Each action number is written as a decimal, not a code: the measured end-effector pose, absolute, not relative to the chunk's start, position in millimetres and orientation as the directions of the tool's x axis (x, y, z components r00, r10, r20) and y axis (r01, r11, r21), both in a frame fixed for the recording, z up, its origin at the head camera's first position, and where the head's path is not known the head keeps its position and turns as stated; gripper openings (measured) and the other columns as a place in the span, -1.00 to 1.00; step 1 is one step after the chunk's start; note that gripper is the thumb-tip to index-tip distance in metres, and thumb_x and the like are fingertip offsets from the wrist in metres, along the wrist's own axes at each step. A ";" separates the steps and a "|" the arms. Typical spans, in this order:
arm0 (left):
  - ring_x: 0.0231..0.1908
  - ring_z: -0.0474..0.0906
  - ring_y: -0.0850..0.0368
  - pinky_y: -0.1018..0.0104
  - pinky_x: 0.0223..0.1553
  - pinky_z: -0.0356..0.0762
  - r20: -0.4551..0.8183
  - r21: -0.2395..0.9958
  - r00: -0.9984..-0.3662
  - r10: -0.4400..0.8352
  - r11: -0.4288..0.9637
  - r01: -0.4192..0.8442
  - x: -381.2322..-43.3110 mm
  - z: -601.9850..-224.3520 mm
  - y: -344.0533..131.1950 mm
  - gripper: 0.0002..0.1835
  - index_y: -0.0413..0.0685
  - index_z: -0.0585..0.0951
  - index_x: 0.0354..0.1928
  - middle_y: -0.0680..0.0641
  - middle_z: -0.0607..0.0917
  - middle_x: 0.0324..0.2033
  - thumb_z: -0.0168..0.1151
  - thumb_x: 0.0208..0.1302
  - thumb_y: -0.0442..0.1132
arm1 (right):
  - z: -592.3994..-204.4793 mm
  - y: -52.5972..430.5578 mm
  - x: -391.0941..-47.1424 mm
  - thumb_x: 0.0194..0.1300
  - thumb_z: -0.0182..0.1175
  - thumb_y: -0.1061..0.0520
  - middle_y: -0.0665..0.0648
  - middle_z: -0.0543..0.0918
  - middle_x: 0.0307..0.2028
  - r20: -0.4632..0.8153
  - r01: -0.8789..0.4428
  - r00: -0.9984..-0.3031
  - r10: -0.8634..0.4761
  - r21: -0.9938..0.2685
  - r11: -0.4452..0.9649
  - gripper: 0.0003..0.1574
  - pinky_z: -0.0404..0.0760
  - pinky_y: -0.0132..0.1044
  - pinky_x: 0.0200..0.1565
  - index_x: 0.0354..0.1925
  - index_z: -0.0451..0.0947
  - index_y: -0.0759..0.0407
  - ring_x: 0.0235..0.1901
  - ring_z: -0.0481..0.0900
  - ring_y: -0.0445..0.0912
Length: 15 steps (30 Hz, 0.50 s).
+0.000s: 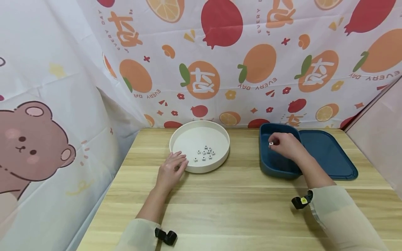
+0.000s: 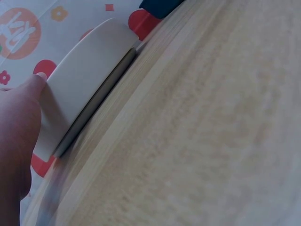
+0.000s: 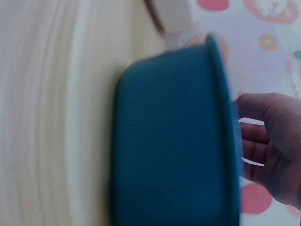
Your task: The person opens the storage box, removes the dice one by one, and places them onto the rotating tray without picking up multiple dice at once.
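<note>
Between thumb and fingertips, my right hand [image 1: 286, 145] pinches a small white die [image 1: 271, 143] over the open blue box [image 1: 265, 166]. The right wrist view shows the box's outer wall [image 3: 174, 141] with the hand above its rim; the fingertips and die are hidden behind it. My left hand [image 1: 171, 170] rests with relaxed fingers at the near-left rim of a round white tray [image 1: 191, 136]. In the left wrist view, the thumb [image 2: 35, 84] touches the tray's edge [image 2: 89, 70]. Several white dice [image 1: 204, 153] lie grouped in the tray's near right part.
A flat blue lid [image 1: 329, 153] lies right of the box, partly behind my right forearm. The wooden table [image 1: 226, 209] ends at a fruit-print curtain [image 1: 220, 87] at the back. A curtain with a bear [image 1: 34, 146] hangs on the left.
</note>
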<state>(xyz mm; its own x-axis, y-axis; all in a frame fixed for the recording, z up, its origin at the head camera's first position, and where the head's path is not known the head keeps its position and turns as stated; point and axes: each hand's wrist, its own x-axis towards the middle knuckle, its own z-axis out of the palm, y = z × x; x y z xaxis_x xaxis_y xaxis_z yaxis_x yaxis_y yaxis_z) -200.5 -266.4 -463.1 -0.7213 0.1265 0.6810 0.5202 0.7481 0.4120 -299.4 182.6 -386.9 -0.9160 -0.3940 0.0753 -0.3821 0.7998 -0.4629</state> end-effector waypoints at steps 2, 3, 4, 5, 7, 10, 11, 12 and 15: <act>0.07 0.65 -0.10 -0.19 0.28 0.43 0.683 0.411 -0.719 0.125 0.748 0.521 -200.4 -464.7 -266.4 -0.82 -0.27 0.76 -0.24 -0.14 0.79 -0.18 0.39 0.19 -0.28 | -380.0 173.3 -294.9 0.28 0.30 0.16 0.09 0.69 -0.27 0.111 -0.399 -0.910 -0.399 -0.488 0.776 -0.80 0.70 -0.13 -0.20 -0.11 0.62 0.14 -0.30 0.56 -0.03; 0.07 0.65 -0.10 -0.19 0.28 0.43 0.684 0.412 -0.719 0.124 0.748 0.520 -200.4 -465.1 -266.5 -0.82 -0.27 0.76 -0.24 -0.14 0.79 -0.18 0.39 0.19 -0.28 | -377.2 168.1 -292.5 0.29 0.30 0.16 0.09 0.69 -0.26 0.127 -0.410 -0.906 -0.403 -0.496 0.765 -0.80 0.72 -0.11 -0.18 -0.11 0.61 0.13 -0.29 0.57 -0.04; 0.07 0.65 -0.10 -0.20 0.28 0.43 0.685 0.413 -0.718 0.122 0.747 0.521 -200.6 -465.4 -266.5 -0.82 -0.27 0.76 -0.24 -0.14 0.79 -0.18 0.39 0.19 -0.28 | -374.8 162.7 -290.1 0.29 0.29 0.16 0.09 0.70 -0.24 0.139 -0.419 -0.902 -0.409 -0.506 0.754 -0.80 0.72 -0.09 -0.17 -0.10 0.60 0.12 -0.28 0.58 -0.04; 0.07 0.65 -0.10 -0.20 0.28 0.43 0.686 0.414 -0.718 0.119 0.747 0.520 -200.8 -465.5 -266.5 -0.82 -0.27 0.76 -0.24 -0.14 0.79 -0.18 0.39 0.19 -0.28 | -372.7 157.1 -287.8 0.29 0.29 0.17 0.09 0.70 -0.23 0.151 -0.430 -0.897 -0.415 -0.512 0.743 -0.80 0.73 -0.08 -0.15 -0.09 0.60 0.11 -0.27 0.59 -0.04; 0.08 0.65 -0.10 -0.19 0.29 0.42 0.686 0.417 -0.718 0.118 0.745 0.521 -201.1 -465.2 -266.4 -0.82 -0.27 0.76 -0.23 -0.14 0.79 -0.18 0.39 0.19 -0.28 | -369.9 146.2 -283.9 0.29 0.28 0.18 0.08 0.70 -0.22 0.170 -0.451 -0.887 -0.429 -0.518 0.727 -0.79 0.74 -0.08 -0.14 -0.08 0.59 0.11 -0.26 0.61 -0.05; 0.08 0.64 -0.09 -0.17 0.30 0.42 0.681 0.421 -0.723 0.117 0.745 0.518 -200.9 -464.8 -266.3 -0.82 -0.27 0.76 -0.22 -0.14 0.79 -0.17 0.38 0.20 -0.28 | -366.8 130.4 -279.5 0.29 0.28 0.19 0.07 0.71 -0.21 0.183 -0.480 -0.871 -0.456 -0.516 0.709 -0.77 0.73 -0.15 -0.19 -0.07 0.60 0.11 -0.27 0.59 -0.07; 0.08 0.64 -0.09 -0.17 0.30 0.42 0.679 0.424 -0.724 0.116 0.744 0.517 -200.5 -464.7 -266.2 -0.82 -0.27 0.76 -0.22 -0.14 0.79 -0.17 0.38 0.20 -0.28 | -365.9 125.1 -278.9 0.29 0.28 0.19 0.07 0.71 -0.20 0.185 -0.490 -0.865 -0.467 -0.513 0.705 -0.76 0.72 -0.18 -0.21 -0.05 0.61 0.11 -0.28 0.59 -0.08; 0.08 0.64 -0.09 -0.17 0.30 0.42 0.679 0.424 -0.725 0.117 0.744 0.517 -200.5 -464.8 -266.1 -0.82 -0.27 0.76 -0.22 -0.15 0.79 -0.17 0.38 0.20 -0.28 | -365.4 119.7 -279.0 0.29 0.29 0.18 0.06 0.72 -0.19 0.184 -0.501 -0.858 -0.479 -0.505 0.703 -0.75 0.72 -0.21 -0.22 -0.04 0.62 0.10 -0.29 0.58 -0.09; 0.09 0.64 -0.09 -0.16 0.31 0.41 0.674 0.428 -0.730 0.114 0.745 0.512 -199.9 -464.7 -265.7 -0.81 -0.27 0.76 -0.22 -0.14 0.79 -0.17 0.38 0.20 -0.28 | -363.9 101.9 -280.1 0.29 0.31 0.14 0.03 0.75 -0.20 0.188 -0.544 -0.831 -0.524 -0.472 0.694 -0.73 0.72 -0.28 -0.25 -0.03 0.67 0.09 -0.30 0.60 -0.13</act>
<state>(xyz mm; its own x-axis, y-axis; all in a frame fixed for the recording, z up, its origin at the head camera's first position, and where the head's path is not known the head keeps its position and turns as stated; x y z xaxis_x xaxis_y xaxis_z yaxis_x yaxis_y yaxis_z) -199.9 -265.7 -464.7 -0.7300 0.1141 0.6739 0.5120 0.7445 0.4284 -280.1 101.9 -363.9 -0.8307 -0.5242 0.1875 -0.5442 0.6939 -0.4716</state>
